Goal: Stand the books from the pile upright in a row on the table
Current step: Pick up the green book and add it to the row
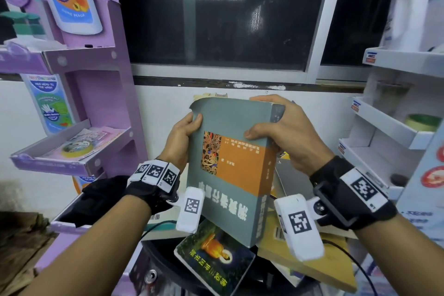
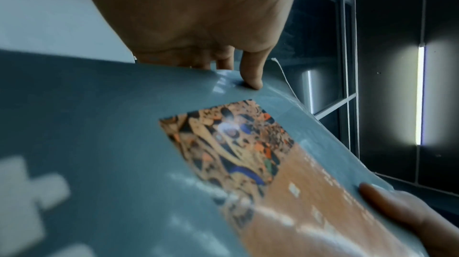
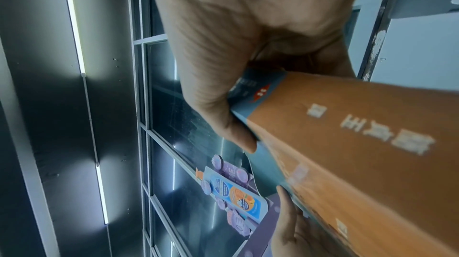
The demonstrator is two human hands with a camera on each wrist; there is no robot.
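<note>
holding a thick grey-and-orange book [image 1: 230, 166] up in the air with both hands, cover facing the camera and the title printed upside down. left hand [image 1: 179, 144] wrapped round the left edge near the top, thumb [image 2: 250, 73] pressing on the grey cover, other fingers hidden behind it. right hand [image 1: 286, 132] clamped over the top right corner at the spine, thumb lying across the cover just above the orange band – firm grip on both sides, nothing loose. lower end of the book hanging just above the pile of books [image 1: 310, 259], can't tell if actually touching it. in the pile: a dark green book with a glowing orange figure [image 1: 213, 259] lying flat right under the held one, a yellowish-brown book off to the right, a couple more tucked underneath. purple cardboard display shelf [image 1: 96, 94] off to the left, white shelves [image 1: 394, 127] on the right – dark window [image 1: 221, 14] straight ahead. no books standing upright anywhere in view.
</note>
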